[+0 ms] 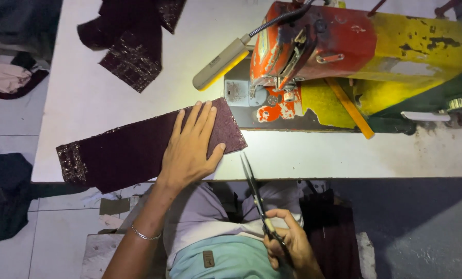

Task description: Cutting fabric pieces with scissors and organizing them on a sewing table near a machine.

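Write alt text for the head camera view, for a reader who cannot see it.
A person's left hand presses flat on a dark maroon fabric strip lying on a white table, while the right hand holds scissors near the table's edge. A worn red and yellow sewing machine stands behind, its lamp lit.

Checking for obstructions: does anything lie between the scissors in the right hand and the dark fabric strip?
Nothing visible. The scissors in the right hand point toward the fabric strip across bare table.
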